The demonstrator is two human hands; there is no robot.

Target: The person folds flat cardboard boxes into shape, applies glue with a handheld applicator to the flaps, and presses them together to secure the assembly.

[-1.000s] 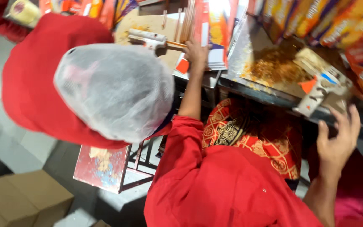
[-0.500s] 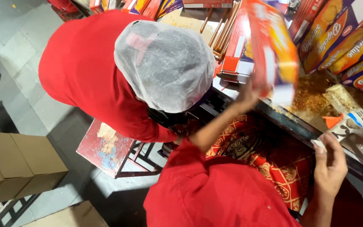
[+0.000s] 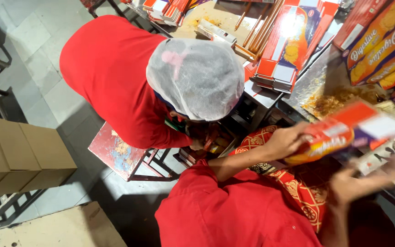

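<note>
My left hand (image 3: 285, 142) grips one end of a flattened orange and red carton (image 3: 344, 130) and holds it tilted over my lap, in front of the metal table edge. My right hand (image 3: 360, 183) is blurred below the carton's far end, next to a white packet (image 3: 387, 153); whether it holds anything cannot be told. A stack of flat red cartons (image 3: 289, 50) lies on the table beyond. Crumbs (image 3: 332, 100) cover the metal surface.
A co-worker in a red shirt (image 3: 110, 77) and white hairnet (image 3: 195, 75) bends low at my left over a red stool (image 3: 115, 153). Brown cardboard boxes (image 3: 19, 155) stand on the floor at left. Filled orange packs (image 3: 380, 41) are stacked at the upper right.
My left hand took a carton from the stack up on the table and brought it down and to the right toward my lap. The co-worker bent lower.
</note>
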